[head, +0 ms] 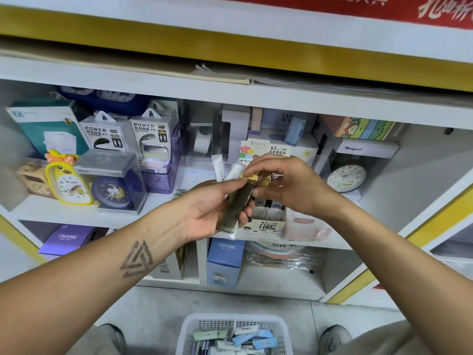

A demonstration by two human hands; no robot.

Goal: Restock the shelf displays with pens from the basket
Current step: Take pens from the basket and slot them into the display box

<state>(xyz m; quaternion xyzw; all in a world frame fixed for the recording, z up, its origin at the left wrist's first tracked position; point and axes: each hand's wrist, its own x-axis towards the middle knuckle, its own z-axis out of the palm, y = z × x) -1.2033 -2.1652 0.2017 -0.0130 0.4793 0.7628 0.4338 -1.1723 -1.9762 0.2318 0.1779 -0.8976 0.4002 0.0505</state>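
Stationery shop shelving [179,216], clocks and power banks behind. Left hand [212,208] curled round olive pen packs [234,208], long axis 1-to-7 o'clock. Right hand [286,185] pinches top end. Lead-refill display box [266,219] just beyond, 1 o'clock of grip, right hand nearer. Basket [234,334] at 6 o'clock.

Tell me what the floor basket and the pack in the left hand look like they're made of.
Basket: looks like moulded white plastic, matte, judging by the even slotted grid in its walls and rounded rim.
Pack, held in the left hand: probably clear glossy plastic with a yellow top; dark contents show through. Exact material is unclear.
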